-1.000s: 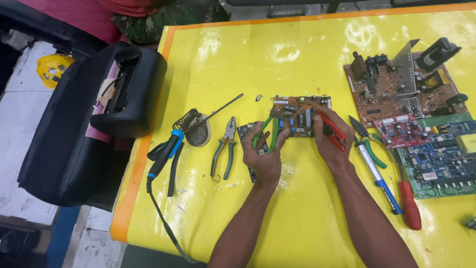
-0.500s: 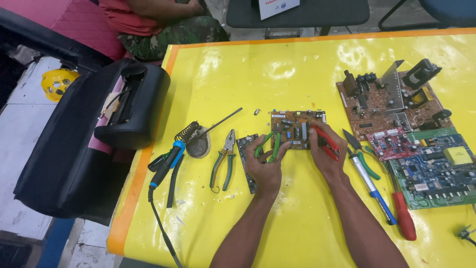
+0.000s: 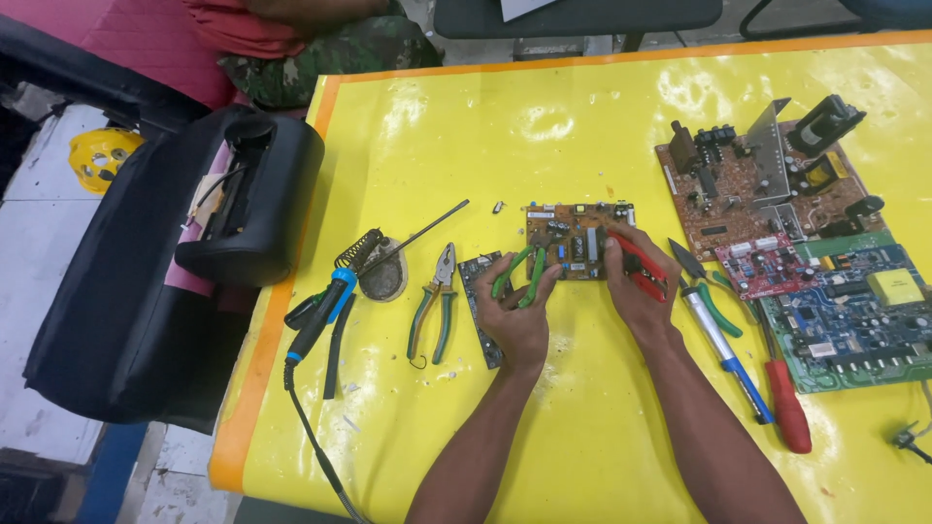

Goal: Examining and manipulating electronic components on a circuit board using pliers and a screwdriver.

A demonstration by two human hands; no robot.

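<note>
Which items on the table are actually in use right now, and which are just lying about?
In use:
- small board
- green-handled tool in left hand
- red-handled tool in right hand

Lying about:
- pliers
- soldering iron
- brown board
- blue board
- red screwdriver
- black bag

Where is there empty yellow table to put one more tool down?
The yellow table is bare across the far side, beyond the small brown circuit board. Bare too near the front edge, between soldering iron and left forearm. Crowded: the right side, with stacked boards and screwdrivers.
</note>
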